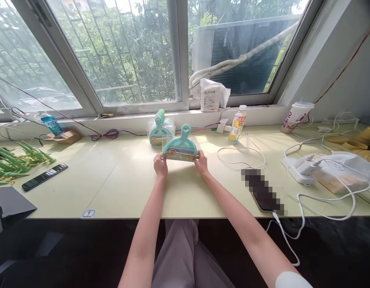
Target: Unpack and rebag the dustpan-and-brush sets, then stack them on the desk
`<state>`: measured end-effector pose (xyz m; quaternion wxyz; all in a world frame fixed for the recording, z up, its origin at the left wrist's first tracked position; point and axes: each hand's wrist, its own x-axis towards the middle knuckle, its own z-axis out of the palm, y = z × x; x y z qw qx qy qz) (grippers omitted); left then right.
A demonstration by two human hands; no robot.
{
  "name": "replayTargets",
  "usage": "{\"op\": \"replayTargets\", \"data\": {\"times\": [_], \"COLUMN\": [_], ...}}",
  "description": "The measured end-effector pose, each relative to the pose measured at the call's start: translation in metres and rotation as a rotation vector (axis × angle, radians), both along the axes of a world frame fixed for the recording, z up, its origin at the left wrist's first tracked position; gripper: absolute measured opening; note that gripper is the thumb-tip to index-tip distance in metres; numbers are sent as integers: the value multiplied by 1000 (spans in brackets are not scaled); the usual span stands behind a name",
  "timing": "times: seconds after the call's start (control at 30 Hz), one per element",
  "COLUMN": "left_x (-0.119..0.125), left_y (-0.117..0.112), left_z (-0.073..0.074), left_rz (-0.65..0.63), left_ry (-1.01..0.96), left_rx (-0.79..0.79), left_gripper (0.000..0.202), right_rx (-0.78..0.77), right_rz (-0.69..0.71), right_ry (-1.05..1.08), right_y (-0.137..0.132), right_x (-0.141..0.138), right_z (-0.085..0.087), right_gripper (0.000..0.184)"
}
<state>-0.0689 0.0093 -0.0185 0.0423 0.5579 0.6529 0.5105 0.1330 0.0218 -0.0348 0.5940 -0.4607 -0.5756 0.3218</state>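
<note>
Both of my hands hold a teal fan-shaped plastic piece (183, 141) upright on the table, its looped handle pointing up. It has a colourful printed card along its lower part and seems to be in clear wrapping. My left hand (161, 165) pinches its lower left corner, and my right hand (201, 162) grips the lower right corner. Just behind and to the left stands a row of similar teal pieces (160, 130) in clear wrapping, with looped handles and printed cards. The held piece partly overlaps the row from this angle.
Behind the table (121, 192) runs a window ledge with a white packet (211, 98). To the right are a yellow-labelled bottle (237, 124), a phone (261, 192), a power strip (300, 170) with white cables and a cup (297, 116). A black phone (45, 177) lies left.
</note>
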Motion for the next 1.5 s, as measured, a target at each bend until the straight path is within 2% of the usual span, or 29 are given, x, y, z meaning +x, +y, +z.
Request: {"op": "replayTargets", "data": {"times": [0.13,0.27,0.4,0.6,0.83,0.93,1.1,1.23,1.33,1.4,1.5], "left_x": [-9,-22,-36,-46,-45,-44,-42,-41,-41,-40,-40], "left_y": [5,7,8,19,21,20,18,16,16,16,16], "left_z": [-4,-5,-6,-14,-16,-14,-11,-8,-7,-6,-4], "left_rz": [89,283,420,380,321,301,288,284,281,277,272], "left_ry": [-76,-310,-522,-598,-643,-660,-639,-635,-621,-603,-568], "left_rx": [-9,47,5,45,-10,-44,-75,-95,-107,-124,-149], "left_gripper": [26,32,31,29,26,24,22,21,21,21,22], "right_rx": [-14,3,42,73,80,75,-15,-14,-49,-5,231], "right_rz": [-37,-38,-30,-92,-215,-250,-367,-435,-421,-363,-235], "right_ry": [-74,-212,-291,-283,-254,-256,-296,-302,-278,-275,-296], "right_y": [17,47,83,125,153,155,142,134,129,120,92], "right_x": [-21,-49,-74,-107,-133,-140,-152,-155,-150,-145,-135], "right_z": [-1,6,11,5,-9,-9,-3,1,3,7,18], "right_gripper": [20,20,24,24,20,20,20,33,38,38,36]}}
